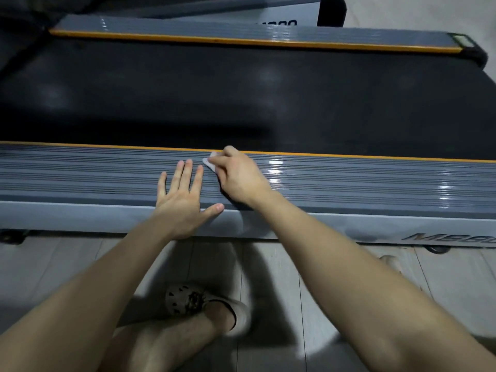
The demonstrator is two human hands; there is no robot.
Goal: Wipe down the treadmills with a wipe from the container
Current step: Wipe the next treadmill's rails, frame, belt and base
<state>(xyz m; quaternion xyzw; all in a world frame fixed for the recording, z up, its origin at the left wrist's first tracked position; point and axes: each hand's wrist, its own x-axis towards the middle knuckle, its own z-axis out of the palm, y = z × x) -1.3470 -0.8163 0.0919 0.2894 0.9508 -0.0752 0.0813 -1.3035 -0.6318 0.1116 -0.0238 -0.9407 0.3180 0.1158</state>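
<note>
Wiping the near side rail of the treadmill

The right hand (239, 178) grips the wipe (210, 162) on the grey rail (349, 181), which runs left to right; the left hand (182, 200) rests flat just beside it, fingers released.

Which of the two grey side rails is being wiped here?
The near rail, where the right hand holds the wipe; the far rail lies untouched beyond the belt.
</note>
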